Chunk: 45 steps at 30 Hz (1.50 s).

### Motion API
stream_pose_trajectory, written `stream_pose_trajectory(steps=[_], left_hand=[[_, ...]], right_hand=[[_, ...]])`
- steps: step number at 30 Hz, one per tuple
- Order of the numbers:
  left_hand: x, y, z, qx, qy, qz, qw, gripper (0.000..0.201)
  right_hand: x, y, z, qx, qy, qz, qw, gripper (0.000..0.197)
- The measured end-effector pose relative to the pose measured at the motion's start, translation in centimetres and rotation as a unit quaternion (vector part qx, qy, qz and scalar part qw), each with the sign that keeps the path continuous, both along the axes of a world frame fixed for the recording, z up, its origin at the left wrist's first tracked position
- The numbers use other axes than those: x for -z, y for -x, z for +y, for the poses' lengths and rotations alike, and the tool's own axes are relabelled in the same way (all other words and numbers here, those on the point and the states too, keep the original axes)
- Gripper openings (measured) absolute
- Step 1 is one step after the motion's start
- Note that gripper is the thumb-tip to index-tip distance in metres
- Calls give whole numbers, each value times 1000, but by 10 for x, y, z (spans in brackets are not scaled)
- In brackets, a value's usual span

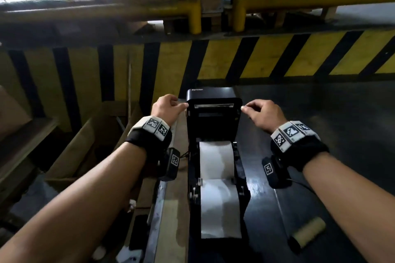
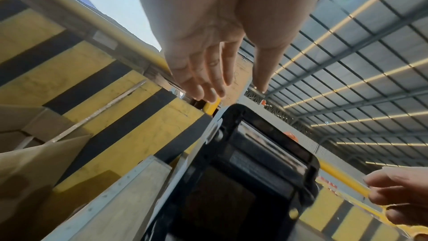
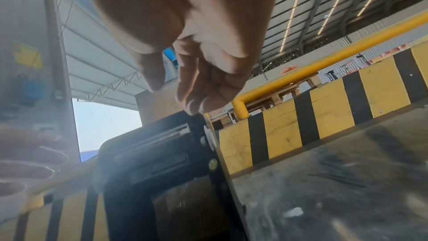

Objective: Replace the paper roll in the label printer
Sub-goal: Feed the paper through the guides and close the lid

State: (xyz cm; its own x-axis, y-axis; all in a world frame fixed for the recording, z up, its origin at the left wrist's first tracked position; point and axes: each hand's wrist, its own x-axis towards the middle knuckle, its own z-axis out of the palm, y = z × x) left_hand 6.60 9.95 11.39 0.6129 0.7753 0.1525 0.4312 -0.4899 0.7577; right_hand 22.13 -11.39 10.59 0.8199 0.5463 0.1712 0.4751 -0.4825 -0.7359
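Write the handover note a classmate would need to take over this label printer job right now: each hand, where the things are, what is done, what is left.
Left hand: fingers at the left top corner of the raised printer lid; firm grip cannot be told.
Right hand: fingertips at the lid's right top corner, likewise.
Paper roll: seated in the open label printer, its white strip drawn forward over the front.
Empty cardboard core: lying on the dark surface to the right.
Done: the roll is in.
Left: probably lower the lid shut and check the paper feeds.
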Motion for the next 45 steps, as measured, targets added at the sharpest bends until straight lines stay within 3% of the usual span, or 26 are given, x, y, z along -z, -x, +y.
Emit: stream_pose_trajectory(steps=[4, 8, 12, 15, 21, 25, 29, 33, 37, 42, 45], left_hand=[[-7, -36, 25, -14, 28, 3, 999, 50], [11, -61, 40, 1, 102, -12, 995, 50], [32, -68, 45, 29, 153, -63, 986, 48], [36, -64, 40, 35, 166, -89, 982, 39], [43, -27, 8, 65, 158, -120, 978, 62], [53, 12, -22, 111, 174, -140, 968, 57], [76, 52, -50, 149, 199, -111, 962, 51], [110, 84, -68, 153, 219, -68, 961, 83], [126, 97, -82, 141, 195, -24, 970, 86], [136, 102, -86, 151, 147, 52, 976, 95], [127, 96, -88, 171, 152, 44, 972, 84]], right_hand=[[-5, -29, 40, 32, -27, 30, 999, 33], [8, -46, 70, 13, -14, 78, 997, 49], [26, -51, 80, 20, -62, 122, 990, 51], [34, -48, 79, 25, -91, 127, 987, 55], [37, -15, 44, -7, -142, 105, 984, 52], [51, 15, 7, -34, -169, 109, 979, 50], [73, 47, -32, -92, -172, 145, 970, 48], [103, 71, -64, -136, -109, 133, 976, 67], [122, 88, -77, -132, -73, 127, 980, 80], [136, 92, -83, -105, -25, 121, 987, 80], [126, 87, -75, -111, -8, 133, 985, 69]])
